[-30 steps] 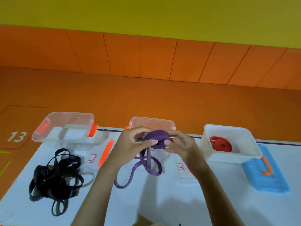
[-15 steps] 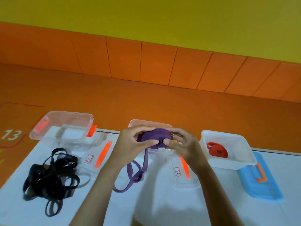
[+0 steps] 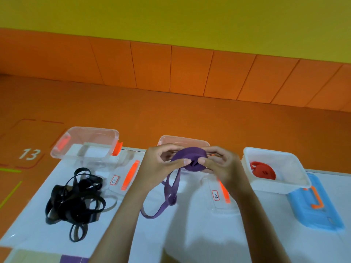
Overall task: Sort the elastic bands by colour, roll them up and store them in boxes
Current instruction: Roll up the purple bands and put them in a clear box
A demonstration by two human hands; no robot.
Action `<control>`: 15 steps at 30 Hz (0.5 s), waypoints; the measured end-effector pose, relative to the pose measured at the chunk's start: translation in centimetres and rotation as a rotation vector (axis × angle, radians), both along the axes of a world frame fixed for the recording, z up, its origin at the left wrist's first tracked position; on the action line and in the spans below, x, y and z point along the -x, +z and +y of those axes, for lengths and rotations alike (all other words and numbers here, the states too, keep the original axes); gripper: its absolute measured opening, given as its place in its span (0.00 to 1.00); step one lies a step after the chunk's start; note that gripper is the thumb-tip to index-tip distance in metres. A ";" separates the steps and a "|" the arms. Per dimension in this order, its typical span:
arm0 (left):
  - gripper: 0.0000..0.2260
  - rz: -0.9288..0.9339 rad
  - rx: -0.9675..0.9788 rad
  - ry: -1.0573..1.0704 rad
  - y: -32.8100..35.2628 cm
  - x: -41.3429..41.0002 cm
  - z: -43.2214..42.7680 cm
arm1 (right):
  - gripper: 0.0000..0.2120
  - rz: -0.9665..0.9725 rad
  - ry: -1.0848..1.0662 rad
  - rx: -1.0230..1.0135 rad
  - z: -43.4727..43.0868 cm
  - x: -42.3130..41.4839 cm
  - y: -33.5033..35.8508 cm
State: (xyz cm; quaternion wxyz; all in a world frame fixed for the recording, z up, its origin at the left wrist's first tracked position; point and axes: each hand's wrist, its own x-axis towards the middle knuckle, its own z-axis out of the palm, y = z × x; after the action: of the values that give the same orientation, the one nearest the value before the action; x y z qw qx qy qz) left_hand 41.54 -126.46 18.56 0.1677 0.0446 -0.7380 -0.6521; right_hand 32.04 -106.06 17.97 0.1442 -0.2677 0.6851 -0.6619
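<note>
Pinching a purple elastic band (image 3: pixel 190 158) between both hands, held above the white surface (image 3: pixel 190 234) and just in front of the middle clear box (image 3: pixel 184 140).

Left hand (image 3: pixel 159 164): thumb laid across the near face of the rolled part, fingers curled over the top. The grip is closed on the roll.

Right hand (image 3: pixel 220 166): thumb pressed to the same near face, fingers curled behind. The grip is likewise closed on the roll.

Both forearms reach in from the near edge, and the hands meet at the roll.

The unrolled tail (image 3: pixel 167 196) hangs down from the roll, its end looped on the surface.

A tangle of black bands (image 3: pixel 74 198) lies loose at left, near the left clear box (image 3: pixel 85 143).

A rolled red band (image 3: pixel 263 170) sits inside the white box (image 3: pixel 275 185) at right, with a blue lid (image 3: pixel 315 211) beside that box.
</note>
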 end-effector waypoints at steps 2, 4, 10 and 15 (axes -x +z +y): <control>0.15 0.020 -0.053 -0.008 -0.1 -0.1 0.3 | 0.13 -0.116 -0.031 0.124 -0.4 -0.5 -0.3; 0.15 -0.003 -0.049 -0.025 -0.2 -0.2 0.0 | 0.13 -0.235 -0.039 0.233 -1.0 -1.1 -1.2; 0.13 -0.117 0.121 -0.117 -1.0 -1.0 -1.9 | 0.19 -0.062 0.043 -0.057 -0.5 -1.3 -2.4; 0.16 -0.027 -0.013 -0.096 -0.9 -0.9 -1.0 | 0.13 -0.181 -0.005 0.129 -1.1 -1.4 -2.4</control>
State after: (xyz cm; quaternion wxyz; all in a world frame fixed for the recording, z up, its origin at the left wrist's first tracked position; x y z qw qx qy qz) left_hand 42.44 -127.49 17.62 0.1257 0.0191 -0.7372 -0.6636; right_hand 33.47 -107.17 15.56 0.1864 -0.2138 0.6258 -0.7266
